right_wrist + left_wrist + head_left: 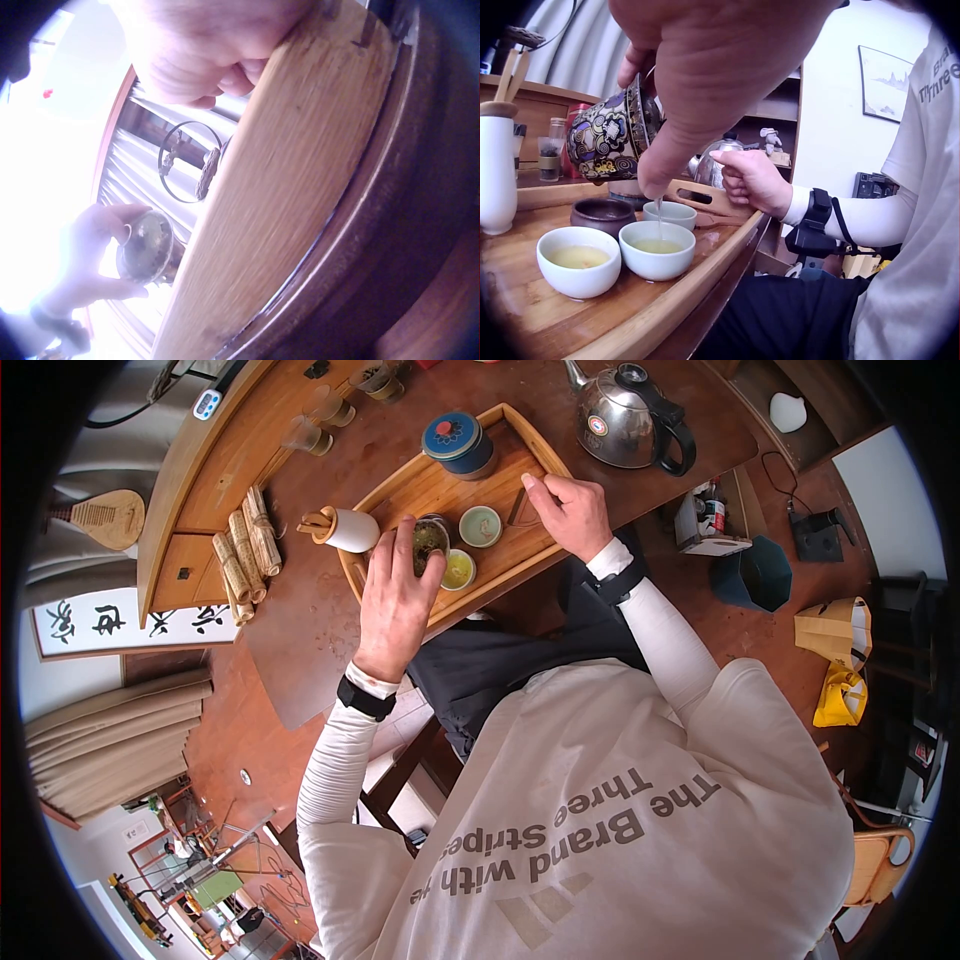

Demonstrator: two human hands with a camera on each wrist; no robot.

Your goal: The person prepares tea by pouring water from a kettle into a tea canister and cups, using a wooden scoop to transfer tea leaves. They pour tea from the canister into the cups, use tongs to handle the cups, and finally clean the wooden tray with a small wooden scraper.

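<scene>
My left hand [392, 600] grips a patterned gaiwan [609, 139] by its rim, tilted over the tea cups, with wet leaves inside. A thin stream falls from it into a pale green cup [657, 259] of yellow tea. Beside that stands another pale cup [579, 274] of tea; behind are a third pale cup [679, 216] and a dark brown bowl [603, 217]. At the right end of the wooden tray [520, 432], my right hand [572, 515] rests by the rim, fingers loosely curled and holding nothing.
A blue lidded jar [458, 452] stands on the tray. Beyond it is a steel kettle [612, 432]. A white tool holder [352, 531] lies toward the left in the head view, near rolled bamboo mats [240, 555]. Several glass jars [308, 437] line the back.
</scene>
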